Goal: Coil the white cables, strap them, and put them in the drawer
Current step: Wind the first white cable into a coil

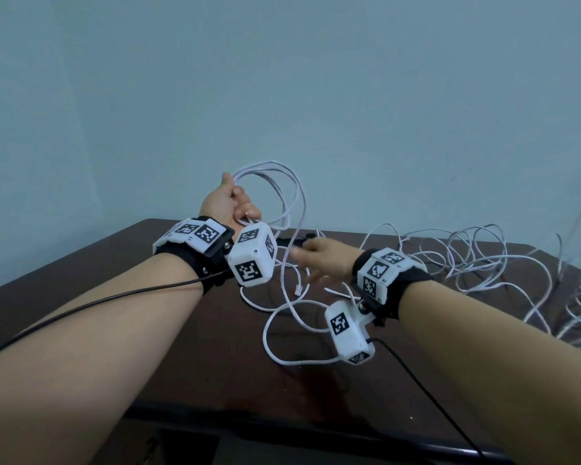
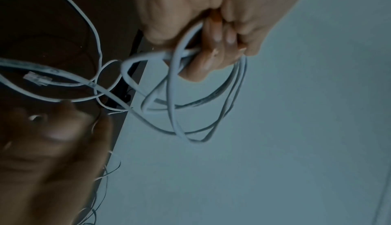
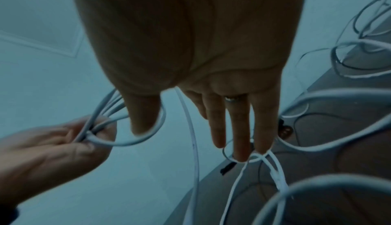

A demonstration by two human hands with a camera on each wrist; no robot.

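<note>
Holding several gathered loops of thin white round cable up off the dark brown wooden desk, the left hand is acting as the anchor for the coil. The left wrist view shows its fingers curled round the bundle where the loops cross, so the turns are hanging free below the grip and staying together.

The right hand is reaching forward low over the desk, fingers straight and spread, gripping nothing that I can make out. Its fingertips are lying among the slack strands near the desk's far edge; whether they are touching a strand is hard to tell, as the hand is blurred. Judging by the pose, it is going for the next length of slack to feed up to the left hand.

A clear plastic plug end of the cable is lying on the desk between the two wrists, with a loose loop trailing toward the near edge. A larger tangle of white cable loops is sprawling over the right side of the desk, not yet coiled.

A small black item is sitting at the far edge, possibly a strap; too small to say. No drawer is showing in any view. Coiling seems early in its course.
</note>
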